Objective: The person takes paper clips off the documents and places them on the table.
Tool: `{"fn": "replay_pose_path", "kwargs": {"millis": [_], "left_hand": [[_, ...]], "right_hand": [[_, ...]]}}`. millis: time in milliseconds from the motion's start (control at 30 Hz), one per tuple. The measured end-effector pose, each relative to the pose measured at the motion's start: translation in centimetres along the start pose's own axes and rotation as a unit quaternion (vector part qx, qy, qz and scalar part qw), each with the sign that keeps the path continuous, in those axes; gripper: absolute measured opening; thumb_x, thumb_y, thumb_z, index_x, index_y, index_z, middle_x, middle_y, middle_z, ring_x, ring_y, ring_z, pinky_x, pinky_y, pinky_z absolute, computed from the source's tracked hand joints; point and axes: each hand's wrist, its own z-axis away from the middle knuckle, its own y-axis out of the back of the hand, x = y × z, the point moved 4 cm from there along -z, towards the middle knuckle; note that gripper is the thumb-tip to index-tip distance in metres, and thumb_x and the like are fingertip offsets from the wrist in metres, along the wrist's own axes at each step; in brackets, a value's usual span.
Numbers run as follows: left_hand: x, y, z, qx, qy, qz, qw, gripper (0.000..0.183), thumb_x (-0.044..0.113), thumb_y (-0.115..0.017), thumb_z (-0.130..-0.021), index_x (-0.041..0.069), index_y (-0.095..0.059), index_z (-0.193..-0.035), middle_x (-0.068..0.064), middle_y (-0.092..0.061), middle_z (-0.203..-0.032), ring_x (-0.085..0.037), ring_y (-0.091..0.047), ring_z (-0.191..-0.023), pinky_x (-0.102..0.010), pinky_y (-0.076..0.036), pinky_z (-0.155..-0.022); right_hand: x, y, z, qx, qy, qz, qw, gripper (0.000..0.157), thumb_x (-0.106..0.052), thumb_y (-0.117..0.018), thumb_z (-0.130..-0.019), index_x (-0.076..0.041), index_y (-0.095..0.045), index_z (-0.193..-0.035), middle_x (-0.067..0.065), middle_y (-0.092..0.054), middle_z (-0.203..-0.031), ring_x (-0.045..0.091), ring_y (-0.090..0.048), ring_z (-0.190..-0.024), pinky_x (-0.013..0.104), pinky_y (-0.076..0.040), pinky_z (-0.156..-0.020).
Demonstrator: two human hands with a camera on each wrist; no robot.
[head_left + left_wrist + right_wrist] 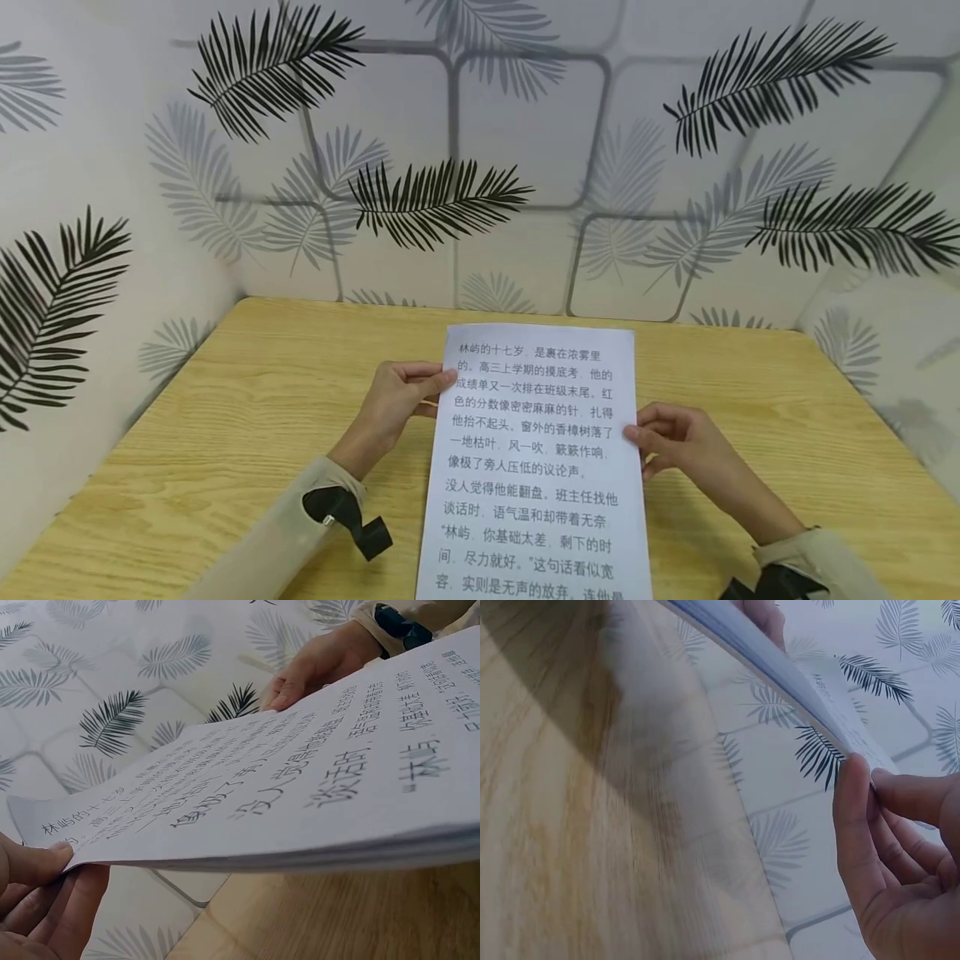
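Observation:
A stack of printed paper sheets [536, 467], covered in lines of Chinese text, is held up over the wooden table. My left hand [397, 404] pinches its left edge near the top, thumb on the printed face and fingers behind. On the opposite edge, a little lower, my right hand [678, 446] grips the stack between thumb and fingers. Several layers show along the edge of the paper [337, 855] in the left wrist view. From the right wrist view, the stack [780, 675] is seen edge-on, its edge between the right thumb and forefinger. The bottom of the stack runs out of the head view.
The light wooden table [247, 433] spreads out on both sides of the paper. Behind it stands a wall [525, 133] with a leaf pattern and grey lines. A black strap [337, 508] sits around the left sleeve, and another band [780, 583] around the right.

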Motion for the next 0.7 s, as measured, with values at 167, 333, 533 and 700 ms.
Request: {"fn": "replay_pose_path", "kwargs": {"millis": [167,333,533,700], "left_hand": [[-0.3,0.2,-0.2,-0.025,0.021,0.016,0.9993,0.029,0.008,-0.067,-0.09,-0.012,-0.065,-0.111,-0.011,-0.073,-0.092,-0.017,-0.071,-0.073,-0.029,-0.06,-0.064],[-0.8,0.5,-0.4,-0.04,0.036,0.021,0.9983,0.032,0.011,-0.067,-0.09,-0.011,-0.064,-0.113,-0.01,-0.073,-0.092,-0.017,-0.071,-0.074,-0.028,-0.06,-0.066],[-1.5,0.4,-0.4,-0.083,0.066,0.033,0.9938,0.033,0.012,-0.063,-0.094,-0.013,-0.062,-0.115,-0.011,-0.073,-0.091,-0.017,-0.071,-0.073,-0.028,-0.06,-0.069],[-2.4,0.6,-0.1,-0.103,0.083,0.013,0.9911,0.032,0.01,-0.062,-0.094,-0.014,-0.062,-0.113,-0.009,-0.072,-0.087,-0.017,-0.069,-0.073,-0.028,-0.059,-0.069]], "right_hand": [[0.6,0.0,-0.4,0.022,-0.028,-0.018,0.999,0.016,-0.018,-0.066,-0.092,-0.002,-0.062,-0.095,0.0,-0.067,-0.076,0.013,-0.062,-0.068,0.032,-0.058,-0.063],[1.4,-0.3,-0.8,0.024,-0.051,-0.041,0.998,0.014,-0.018,-0.066,-0.092,-0.005,-0.063,-0.094,-0.002,-0.068,-0.078,0.011,-0.061,-0.069,0.029,-0.058,-0.064],[2.1,-0.5,-1.1,0.032,-0.062,-0.053,0.996,0.012,-0.016,-0.066,-0.092,-0.004,-0.063,-0.093,-0.003,-0.069,-0.077,0.009,-0.06,-0.065,0.025,-0.055,-0.062],[2.6,-0.6,-1.0,0.036,-0.065,-0.042,0.996,0.017,-0.017,-0.065,-0.093,-0.001,-0.063,-0.095,-0.002,-0.069,-0.075,0.009,-0.059,-0.062,0.024,-0.055,-0.061]]}}
